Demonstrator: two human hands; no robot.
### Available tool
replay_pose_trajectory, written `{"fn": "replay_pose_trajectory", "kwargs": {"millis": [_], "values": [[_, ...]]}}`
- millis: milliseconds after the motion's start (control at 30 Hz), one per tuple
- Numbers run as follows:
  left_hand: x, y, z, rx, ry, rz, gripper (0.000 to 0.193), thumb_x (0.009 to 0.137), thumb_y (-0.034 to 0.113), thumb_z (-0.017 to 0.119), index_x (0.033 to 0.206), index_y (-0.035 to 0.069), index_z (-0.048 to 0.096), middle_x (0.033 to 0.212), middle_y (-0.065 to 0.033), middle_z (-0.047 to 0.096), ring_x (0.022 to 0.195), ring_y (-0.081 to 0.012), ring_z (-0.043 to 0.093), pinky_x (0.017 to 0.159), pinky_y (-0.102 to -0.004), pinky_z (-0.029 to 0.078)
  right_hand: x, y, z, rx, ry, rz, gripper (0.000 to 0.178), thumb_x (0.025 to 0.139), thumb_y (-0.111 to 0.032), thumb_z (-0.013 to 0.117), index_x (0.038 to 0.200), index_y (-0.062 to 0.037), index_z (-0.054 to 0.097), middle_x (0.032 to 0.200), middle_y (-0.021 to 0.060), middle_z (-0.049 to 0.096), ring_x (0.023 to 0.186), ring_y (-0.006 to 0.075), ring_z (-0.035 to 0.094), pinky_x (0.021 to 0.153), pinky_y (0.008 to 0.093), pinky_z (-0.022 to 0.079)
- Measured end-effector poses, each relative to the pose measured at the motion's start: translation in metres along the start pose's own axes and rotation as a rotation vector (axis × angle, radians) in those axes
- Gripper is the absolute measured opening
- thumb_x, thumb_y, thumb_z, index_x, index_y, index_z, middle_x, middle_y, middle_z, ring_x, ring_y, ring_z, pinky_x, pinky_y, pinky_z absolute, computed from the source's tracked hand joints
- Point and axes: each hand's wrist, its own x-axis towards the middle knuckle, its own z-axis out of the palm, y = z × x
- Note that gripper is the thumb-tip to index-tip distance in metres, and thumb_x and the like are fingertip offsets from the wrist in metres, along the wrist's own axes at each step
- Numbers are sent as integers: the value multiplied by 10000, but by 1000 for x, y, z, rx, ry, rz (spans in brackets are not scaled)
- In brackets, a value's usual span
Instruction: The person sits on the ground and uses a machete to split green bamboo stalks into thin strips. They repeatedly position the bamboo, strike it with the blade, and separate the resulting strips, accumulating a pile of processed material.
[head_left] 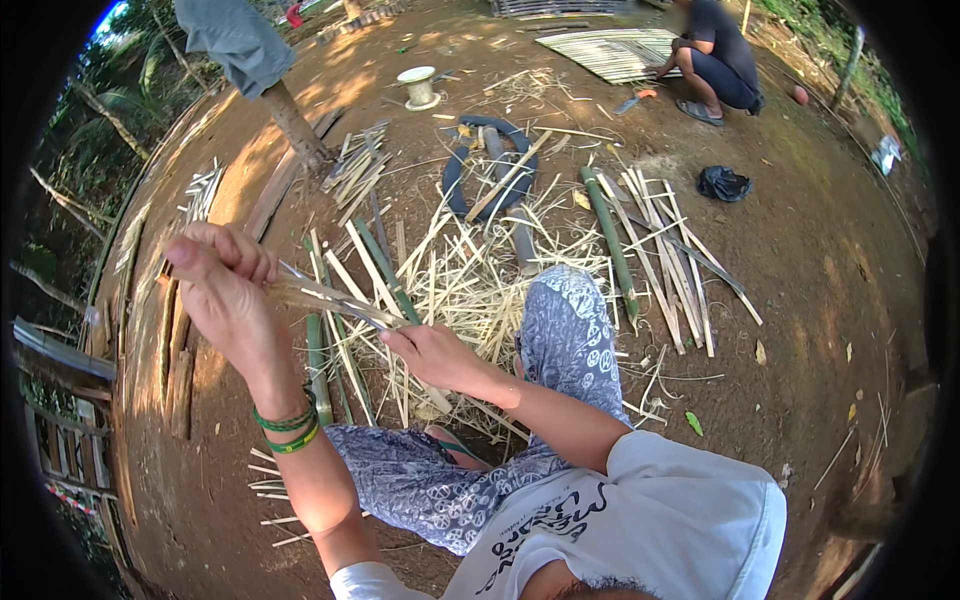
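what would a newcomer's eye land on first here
Probably the tangle of pale bamboo shavings across the middle, with a large dark ring at its far edge. Next, at centre left, the left hand and right hand, a thin strip running between them. At upper right, a co-worker squats beside a slatted panel.

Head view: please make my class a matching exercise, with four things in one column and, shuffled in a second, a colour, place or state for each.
1. Thin strip
2. Wristbands
3. Plastic bag
4. Spool

A. Black, crumpled
B. White, standing upright
C. Reaching from left hand toward right hand
D. Mostly green, worn

Right pairs: 1-C, 2-D, 3-A, 4-B
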Motion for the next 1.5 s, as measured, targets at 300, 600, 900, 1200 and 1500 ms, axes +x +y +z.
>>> {"fn": "replay_pose_trajectory", "kwargs": {"millis": [300,600,900,1200,1500], "values": [[-6,-9,44,-98,94,31,644,967,706,344,747,101,342,626,28,254,553,-89,246,511,-248,275,0,1,-83,-299,-3,21,566,977,-497,562,1062,45,697,637,229,632,613,360,665,620,463,519],[1,6,64,-155,233,114,625,973,695,366,721,126,306,659,35,249,562,-80,233,515,-257,213,25,-13,-116,-380,-70,61,633,934,-529,615,1107,78,668,708,209,675,703,321,701,672,465,536],[15,-65,50,-123,123,-276,552,1029,580,416,721,130,335,626,42,245,552,-85,234,515,-256,258,-54,65,-37,170,-31,78,482,968,-272,639,1307,49,518,630,40,543,578,144,512,573,316,420],[29,-84,16,-151,-348,-218,449,1088,341,386,1248,-39,565,984,-105,647,893,-171,617,817,-307,508,-57,75,-14,-76,136,95,525,1009,-514,513,787,-39,530,571,30,507,508,136,521,507,327,407],[34,-93,8,-448,-333,-220,517,1093,283,339,1452,-88,357,1239,-270,615,1158,-317,631,1023,-412,504,-47,54,-18,-143,31,271,518,1020,-480,492,806,-23,613,532,52,526,513,185,576,657,387,467]]}}
